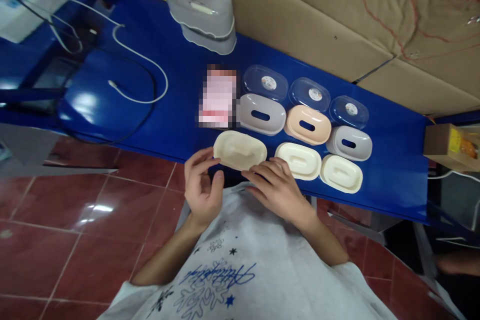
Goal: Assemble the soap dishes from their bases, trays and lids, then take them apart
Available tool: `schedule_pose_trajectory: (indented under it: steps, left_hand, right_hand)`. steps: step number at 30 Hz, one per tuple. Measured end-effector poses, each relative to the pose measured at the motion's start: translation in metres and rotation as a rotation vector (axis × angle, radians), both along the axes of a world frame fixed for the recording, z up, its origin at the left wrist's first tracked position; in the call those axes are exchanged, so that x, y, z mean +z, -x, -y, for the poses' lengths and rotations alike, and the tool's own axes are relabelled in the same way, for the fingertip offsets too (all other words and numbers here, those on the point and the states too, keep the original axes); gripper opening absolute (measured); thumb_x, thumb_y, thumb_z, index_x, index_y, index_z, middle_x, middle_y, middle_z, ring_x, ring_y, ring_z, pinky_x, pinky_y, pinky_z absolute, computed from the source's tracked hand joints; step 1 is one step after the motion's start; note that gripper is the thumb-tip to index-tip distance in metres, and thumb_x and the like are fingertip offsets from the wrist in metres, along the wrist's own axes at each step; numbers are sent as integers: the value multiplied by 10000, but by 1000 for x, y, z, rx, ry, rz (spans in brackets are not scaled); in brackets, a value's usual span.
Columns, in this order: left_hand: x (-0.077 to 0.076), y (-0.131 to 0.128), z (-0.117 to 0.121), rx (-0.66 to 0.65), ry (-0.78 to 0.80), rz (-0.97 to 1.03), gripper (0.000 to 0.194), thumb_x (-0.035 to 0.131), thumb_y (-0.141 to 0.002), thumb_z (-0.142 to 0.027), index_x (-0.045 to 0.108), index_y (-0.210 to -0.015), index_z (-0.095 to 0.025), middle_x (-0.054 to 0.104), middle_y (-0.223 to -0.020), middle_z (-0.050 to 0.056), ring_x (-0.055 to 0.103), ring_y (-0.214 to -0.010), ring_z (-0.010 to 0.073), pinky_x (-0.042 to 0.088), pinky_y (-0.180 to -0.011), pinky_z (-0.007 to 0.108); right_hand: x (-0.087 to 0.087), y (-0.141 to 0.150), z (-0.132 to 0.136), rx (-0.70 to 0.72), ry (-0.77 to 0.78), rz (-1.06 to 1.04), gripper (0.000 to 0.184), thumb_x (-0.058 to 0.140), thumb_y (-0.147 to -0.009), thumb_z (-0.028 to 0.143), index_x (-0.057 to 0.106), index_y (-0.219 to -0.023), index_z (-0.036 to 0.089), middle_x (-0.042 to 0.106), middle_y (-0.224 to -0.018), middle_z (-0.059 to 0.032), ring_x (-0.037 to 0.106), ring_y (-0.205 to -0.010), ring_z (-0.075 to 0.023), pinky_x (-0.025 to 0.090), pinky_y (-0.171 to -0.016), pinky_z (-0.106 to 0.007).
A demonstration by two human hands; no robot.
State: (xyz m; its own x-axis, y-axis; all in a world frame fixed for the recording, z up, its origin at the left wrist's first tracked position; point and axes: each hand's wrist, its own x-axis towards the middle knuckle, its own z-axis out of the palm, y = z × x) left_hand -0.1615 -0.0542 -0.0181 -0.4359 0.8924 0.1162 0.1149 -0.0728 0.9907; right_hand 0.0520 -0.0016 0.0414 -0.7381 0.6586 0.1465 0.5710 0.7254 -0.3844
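- Left hand, just left of the frame's centre, is loosely curled, its thumb apart from the fingers; nothing is pinched between them.
- The right hand, right of centre, has its back upward and its fingers reaching forward, slightly spread; no grip shows.
- Between and just beyond them, near the middle of the frame, lies a cream tray, shallow and oval, by the near edge of the blue table.
- Its long axis runs across the frame from one hand's side to the other's, dipping a little towards the right.
- Left fingertips seem to touch the rim at the left end; right fingertips meet or nearly meet the lower edge near the right end. Neither hand is clearly nearer; each has its own end.
- Just right of it sits a second cream tray, close to the right hand's fingers, then a third cream tray.
- Above these, a row of slotted pieces: grey, peach and pale grey. Clear covers lie behind them.
- Tall clear covers, nested, stand at the upper middle; a white cable curls at the upper left.
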Motion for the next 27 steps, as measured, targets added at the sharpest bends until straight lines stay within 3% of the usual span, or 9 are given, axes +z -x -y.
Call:
schedule_pose_trajectory:
  steps: [4, 8, 11, 13, 15, 16, 18, 22, 27]
  left_hand:
    - [-1, 6, 4, 119, -140, -18, 402, 753, -942, -246, 678, -1331, -314, 595, -1451, 65, 607, -1368, 279, 503, -1198, 525]
    - [12, 7, 8, 117, 115, 457, 332, 724, -969, -284, 692, -1297, -321, 659, -1450, 64, 633, -1390, 250, 472, -1253, 510]
    - [28, -1, 5, 24, 265, 842, 356, 728, -952, -339, 716, -1307, -311, 697, -1455, 70, 661, -1372, 278, 501, -1226, 518]
    - [37, -10, -2, -131, 378, 1082, 373, 725, -955, -409, 732, -1299, -265, 751, -1372, 97, 686, -1336, 314, 543, -1173, 539]
    - [42, -20, -12, -249, 494, 1245, 325, 754, -933, -413, 772, -1175, -195, 802, -1242, 115, 693, -1326, 333, 547, -1167, 523]
    - [44, -25, -17, -247, 519, 1297, 296, 767, -921, -389, 780, -1128, -179, 813, -1207, 106, 690, -1330, 323, 540, -1178, 493]
    - [45, -33, -26, -168, 522, 1346, 306, 786, -901, -319, 769, -1177, -189, 821, -1204, 68, 681, -1348, 293, 525, -1199, 448]
    - [46, -39, -33, -102, 499, 1364, 579, 834, -854, -275, 677, -1406, -199, 815, -1263, 69, 653, -1400, 308, 505, -1224, 457]
    - [44, -42, -32, -143, 438, 1371, 617, 789, -911, -400, 630, -1475, -210, 775, -1373, 84, 615, -1450, 331, 507, -1223, 472]
  right_hand:
    - [-23, 25, -4, -14, -46, 55, 325, 574, -1069, 118, 681, -1359, 220, 805, -1178, -62, 696, -1060, -221, 424, -1111, -442]
    - [-15, 16, -2, -47, 56, -68, 321, 592, -1052, 88, 691, -1316, 242, 809, -1164, -43, 712, -1023, -197, 451, -1049, -417]
    - [4, 15, 0, -82, 167, -213, 266, 618, -1069, 155, 684, -1309, 251, 809, -1140, -45, 728, -1034, -195, 499, -977, -396]
    - [15, 18, -2, -51, 210, -249, 273, 622, -1078, 192, 671, -1337, 261, 810, -1125, -37, 733, -1018, -191, 522, -947, -391]
    - [21, 21, -10, 13, 226, -250, 292, 613, -1088, 239, 658, -1375, 274, 812, -1121, -28, 733, -1005, -192, 543, -936, -395]
    - [21, 21, -16, 17, 210, -250, 304, 596, -1097, 256, 653, -1394, 280, 812, -1132, -30, 734, -1020, -198, 551, -941, -402]
    - [18, 20, -33, -73, 120, -211, 344, 547, -1111, 261, 634, -1443, 284, 801, -1225, -53, 725, -1138, -227, 545, -1015, -440]
    - [2, 15, -71, -272, -112, 19, 420, 510, -1115, 265, 588, -1527, 281, 715, -1463, -87, 635, -1378, -293, 423, -1206, -549]
    - [-7, 12, -85, -290, -209, 55, 362, 512, -1111, 215, 688, -1418, 293, 801, -1281, -53, 721, -1188, -264, 448, -1127, -503]
